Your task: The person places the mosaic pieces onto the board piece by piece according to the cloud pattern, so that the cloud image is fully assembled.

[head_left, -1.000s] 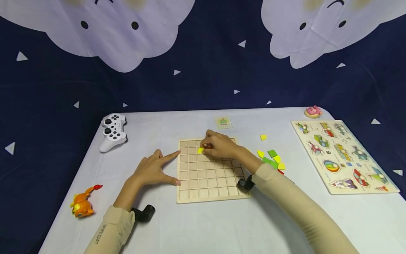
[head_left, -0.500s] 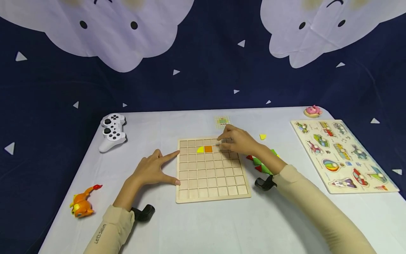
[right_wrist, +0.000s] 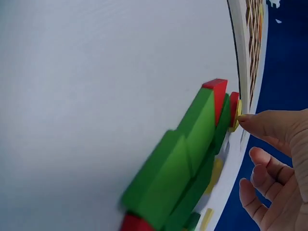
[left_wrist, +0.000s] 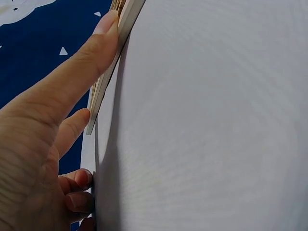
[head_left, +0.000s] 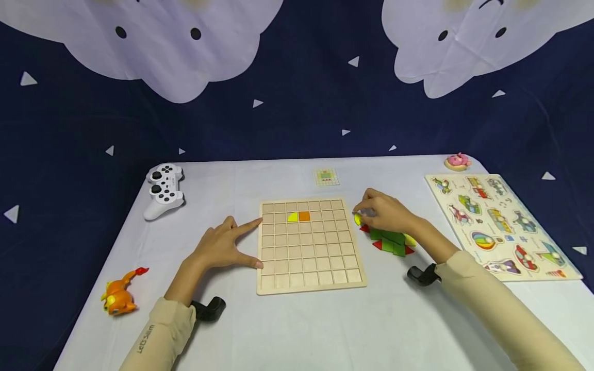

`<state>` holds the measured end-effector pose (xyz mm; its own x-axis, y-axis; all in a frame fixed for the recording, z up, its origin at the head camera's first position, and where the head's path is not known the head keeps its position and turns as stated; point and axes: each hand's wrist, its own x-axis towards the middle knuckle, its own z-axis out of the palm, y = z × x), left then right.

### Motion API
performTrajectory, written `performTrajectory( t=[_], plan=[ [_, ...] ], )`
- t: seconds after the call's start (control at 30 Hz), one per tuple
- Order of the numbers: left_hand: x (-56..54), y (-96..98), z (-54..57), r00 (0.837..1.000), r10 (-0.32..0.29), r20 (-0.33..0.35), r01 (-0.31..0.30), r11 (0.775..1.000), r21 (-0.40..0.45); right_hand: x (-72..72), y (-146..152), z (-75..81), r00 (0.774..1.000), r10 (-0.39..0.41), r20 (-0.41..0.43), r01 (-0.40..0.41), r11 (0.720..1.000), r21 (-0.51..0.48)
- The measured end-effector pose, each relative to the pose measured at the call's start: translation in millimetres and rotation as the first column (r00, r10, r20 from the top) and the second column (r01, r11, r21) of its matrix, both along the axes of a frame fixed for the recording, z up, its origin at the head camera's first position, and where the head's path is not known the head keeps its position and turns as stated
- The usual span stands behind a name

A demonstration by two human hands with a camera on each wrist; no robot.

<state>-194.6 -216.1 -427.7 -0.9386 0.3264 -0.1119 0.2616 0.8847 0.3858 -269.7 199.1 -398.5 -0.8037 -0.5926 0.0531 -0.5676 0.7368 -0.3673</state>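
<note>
Head view: orange square tile (head_left: 303, 216) laid, right hand (head_left: 386, 212) has moved right, touching yellow curved tile (head_left: 357, 219), grip unclear; spread left hand (head_left: 220, 247) touches pale wooden gridboard (head_left: 308, 252).

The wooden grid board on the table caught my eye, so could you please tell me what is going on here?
Someone is working at a wooden grid board. The left hand touches its left edge with thumb and forefinger, while the right hand pinches a yellow piece beside some green blocks. A yellow quarter-circle and an orange square sit in neighbouring cells of the board.
</note>
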Motion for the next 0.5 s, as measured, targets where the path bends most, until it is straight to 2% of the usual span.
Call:
performTrajectory(
  t=[0.27, 0.5],
  plan=[
    [1.0, 0.1, 0.4, 1.0, 0.008, 0.01, -0.008, 1.0, 0.002, 0.9, 6.9, -5.2, 0.999, 0.027, -0.029, -0.026, 1.0, 0.006],
    [0.4, 0.9, 0.5, 1.0, 0.007, 0.007, -0.007, 1.0, 0.002, 0.0, 8.6, -8.1, 1.0, -0.001, -0.006, 0.001, 1.0, -0.019]
  ],
)
